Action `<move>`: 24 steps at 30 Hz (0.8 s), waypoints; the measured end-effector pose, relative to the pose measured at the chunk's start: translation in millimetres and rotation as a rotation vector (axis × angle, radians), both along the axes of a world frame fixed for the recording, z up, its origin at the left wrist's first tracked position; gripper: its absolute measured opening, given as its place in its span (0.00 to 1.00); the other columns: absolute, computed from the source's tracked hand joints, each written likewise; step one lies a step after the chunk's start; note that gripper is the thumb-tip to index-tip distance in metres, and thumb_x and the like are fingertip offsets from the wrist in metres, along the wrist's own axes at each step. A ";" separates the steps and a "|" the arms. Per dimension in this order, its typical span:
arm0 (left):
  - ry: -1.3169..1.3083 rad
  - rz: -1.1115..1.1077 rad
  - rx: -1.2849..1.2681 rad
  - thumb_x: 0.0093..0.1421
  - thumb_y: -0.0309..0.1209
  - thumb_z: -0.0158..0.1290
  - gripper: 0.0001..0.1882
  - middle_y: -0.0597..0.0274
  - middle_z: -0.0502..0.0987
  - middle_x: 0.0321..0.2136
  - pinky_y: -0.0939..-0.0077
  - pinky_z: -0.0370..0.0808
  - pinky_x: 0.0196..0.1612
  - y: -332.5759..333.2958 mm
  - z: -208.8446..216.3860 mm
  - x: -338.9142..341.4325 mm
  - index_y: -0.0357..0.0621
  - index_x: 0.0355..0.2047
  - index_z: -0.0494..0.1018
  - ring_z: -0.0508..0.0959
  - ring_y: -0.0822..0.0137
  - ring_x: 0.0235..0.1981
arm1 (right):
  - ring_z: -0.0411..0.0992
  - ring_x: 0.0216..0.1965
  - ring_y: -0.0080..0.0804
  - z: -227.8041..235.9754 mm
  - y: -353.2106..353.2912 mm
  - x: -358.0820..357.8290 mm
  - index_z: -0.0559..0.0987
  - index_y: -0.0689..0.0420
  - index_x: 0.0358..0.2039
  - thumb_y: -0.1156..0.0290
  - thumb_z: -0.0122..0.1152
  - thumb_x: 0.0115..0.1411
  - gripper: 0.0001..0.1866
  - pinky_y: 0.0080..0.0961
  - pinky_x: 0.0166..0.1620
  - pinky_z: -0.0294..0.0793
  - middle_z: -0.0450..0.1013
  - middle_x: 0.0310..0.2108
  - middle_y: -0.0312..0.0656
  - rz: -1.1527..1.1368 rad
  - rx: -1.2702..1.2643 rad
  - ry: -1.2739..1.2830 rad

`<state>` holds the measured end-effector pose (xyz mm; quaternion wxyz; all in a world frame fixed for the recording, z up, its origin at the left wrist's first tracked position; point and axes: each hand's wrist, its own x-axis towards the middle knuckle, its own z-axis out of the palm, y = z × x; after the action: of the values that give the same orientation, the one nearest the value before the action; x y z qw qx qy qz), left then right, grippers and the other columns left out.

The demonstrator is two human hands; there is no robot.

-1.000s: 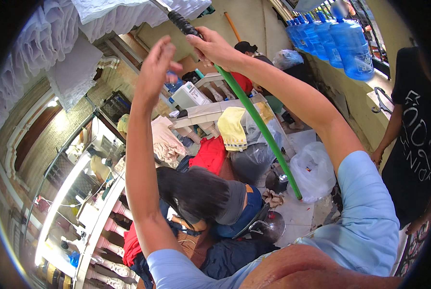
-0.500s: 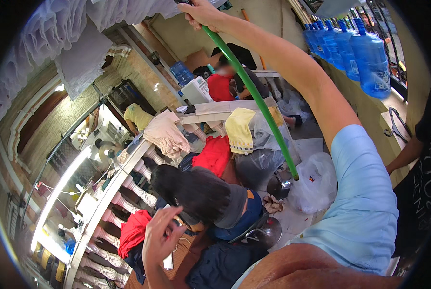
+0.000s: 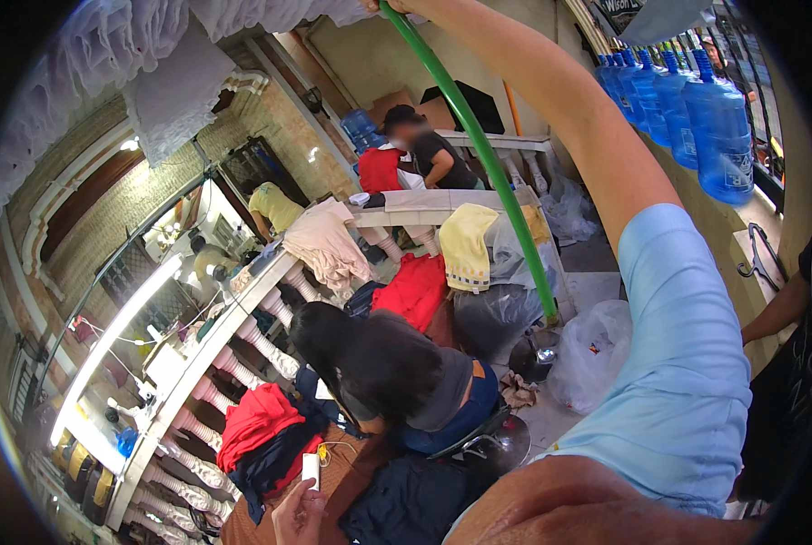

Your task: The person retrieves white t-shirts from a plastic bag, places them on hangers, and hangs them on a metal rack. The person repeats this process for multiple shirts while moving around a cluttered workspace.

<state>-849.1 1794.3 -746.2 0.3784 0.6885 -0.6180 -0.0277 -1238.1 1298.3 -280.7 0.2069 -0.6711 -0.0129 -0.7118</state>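
Note:
At the top edge, my right hand (image 3: 386,5) is closed round the upper part of a long green pole (image 3: 479,136), and the frame cuts off most of that hand. The pole slants down to the right, its lower end beside a dark rounded object (image 3: 535,354) and a clear plastic bag (image 3: 592,363). Low in the view, my left hand (image 3: 299,520) has its fingers slightly curled and apart, seemingly empty. Just past its fingertips lies a small white object (image 3: 311,470) on a brown cloth-covered surface (image 3: 333,495).
A long-haired person (image 3: 370,372) sits close ahead among red garments (image 3: 261,422) and dark clothes (image 3: 415,500). A balustrade (image 3: 211,350) runs along the left. Blue water jugs (image 3: 719,136) line the upper right. White fabric (image 3: 106,54) hangs overhead. Another person's arm (image 3: 778,309) is at right.
My right hand and the pole's top have shifted upward, partly out of view. My left hand has dropped toward the lower edge. At the back, a person in black now shows more.

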 end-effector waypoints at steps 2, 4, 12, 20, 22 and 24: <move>-0.097 -0.027 0.003 0.61 0.26 0.54 0.21 0.52 0.81 0.34 0.73 0.77 0.41 7.0 1.9 -0.8 0.31 0.53 0.67 0.80 0.66 0.37 | 0.62 0.09 0.29 4.2 -3.1 3.7 0.71 0.57 0.23 0.54 0.48 0.65 0.20 0.28 0.12 0.59 0.65 0.13 0.39 -0.041 0.050 -0.034; 0.151 0.005 -0.003 0.61 0.27 0.54 0.22 0.52 0.81 0.34 0.73 0.77 0.41 18.3 -15.5 20.4 0.32 0.54 0.67 0.80 0.66 0.37 | 0.62 0.09 0.30 6.5 -4.4 9.7 0.71 0.57 0.24 0.53 0.49 0.65 0.20 0.29 0.12 0.59 0.66 0.13 0.39 -0.058 0.070 -0.043; 0.796 0.545 0.053 0.60 0.29 0.56 0.14 0.51 0.76 0.29 0.64 0.70 0.30 -15.8 -20.9 29.7 0.34 0.45 0.72 0.74 0.57 0.27 | 0.62 0.10 0.30 45.2 -25.8 10.6 0.71 0.58 0.25 0.53 0.49 0.64 0.20 0.29 0.13 0.60 0.65 0.14 0.39 -0.093 0.051 -0.064; 0.377 0.291 -0.048 0.66 0.31 0.50 0.18 0.64 0.76 0.32 0.83 0.72 0.32 -5.8 0.0 -79.9 0.35 0.54 0.70 0.74 0.76 0.29 | 0.61 0.09 0.30 66.7 -38.7 5.9 0.69 0.58 0.22 0.57 0.48 0.64 0.20 0.29 0.12 0.59 0.63 0.12 0.39 0.032 0.048 -0.047; 0.350 0.290 -0.083 0.66 0.30 0.50 0.20 0.67 0.75 0.32 0.84 0.69 0.32 -6.7 -1.4 -85.5 0.36 0.56 0.68 0.71 0.78 0.30 | 0.61 0.08 0.30 74.3 -47.9 4.3 0.69 0.59 0.22 0.57 0.48 0.64 0.20 0.30 0.12 0.59 0.63 0.12 0.40 0.062 0.025 -0.042; 0.327 0.296 -0.105 0.66 0.29 0.50 0.20 0.67 0.75 0.33 0.85 0.69 0.32 -7.8 -4.5 -89.0 0.37 0.57 0.68 0.71 0.79 0.30 | 0.61 0.08 0.30 82.9 -54.8 6.8 0.69 0.59 0.22 0.57 0.48 0.64 0.20 0.31 0.12 0.59 0.62 0.12 0.40 0.102 0.008 -0.063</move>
<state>-938.1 1786.5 -750.7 0.5089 0.7374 -0.4412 -0.0510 -1231.3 1243.5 -197.8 0.2450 -0.6462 -0.0507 -0.7210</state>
